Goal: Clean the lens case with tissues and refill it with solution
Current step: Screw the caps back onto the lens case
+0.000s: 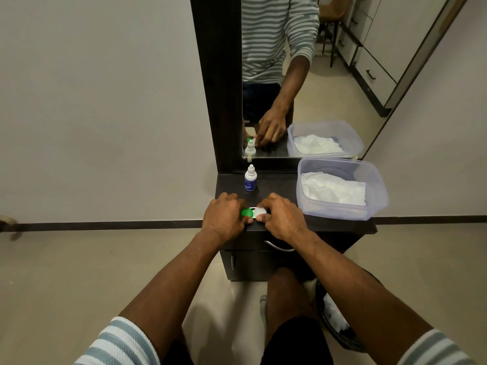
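A person's left hand (pixel 224 217) and right hand (pixel 279 216) are closing around a lens case (pixel 251 212) at the front edge of a dark desk (pixel 329 224), the left on its green cap, the right on its white one. Opening appears to be the step in hand; the next move calls for twisting a cap free. A solution bottle (pixel 250 178) is standing just behind, tissues (pixel 333 189) are lying in a plastic tub (pixel 379 198) to the right, nothing blocking either.

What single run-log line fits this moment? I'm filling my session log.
stage: handling caps | left hand: on green cap | right hand: on white cap | solution bottle: upright, untouched | tissues: in tub
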